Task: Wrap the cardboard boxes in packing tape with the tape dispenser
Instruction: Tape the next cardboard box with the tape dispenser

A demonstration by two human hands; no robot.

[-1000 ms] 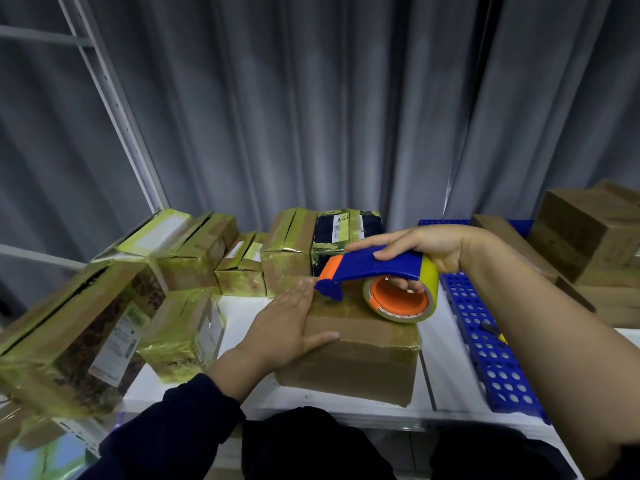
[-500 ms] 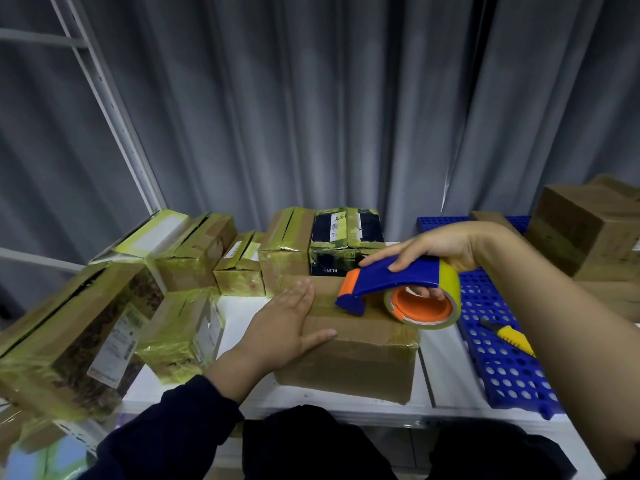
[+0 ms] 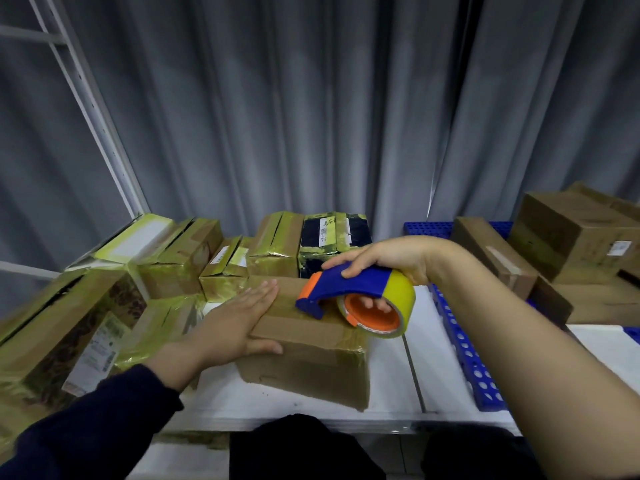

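A brown cardboard box (image 3: 311, 362) lies on the white table (image 3: 391, 386) in front of me, with yellowish tape over its right end. My left hand (image 3: 235, 327) presses flat on the box's top left part, fingers straight. My right hand (image 3: 388, 258) grips the blue and orange tape dispenser (image 3: 349, 289) with its yellow tape roll (image 3: 398, 306); fingers pass through the orange core. The dispenser's blue nose touches the box top near its far right part.
Several boxes wrapped in yellowish tape (image 3: 180, 258) crowd the left and back of the table. Plain brown boxes (image 3: 571, 237) are stacked at the right on a blue perforated pallet (image 3: 464, 348). A white rack post (image 3: 93, 109) and grey curtain stand behind.
My right hand has drawn the dispenser rightward and toward me along the box top. My left hand stays pressed on the box.
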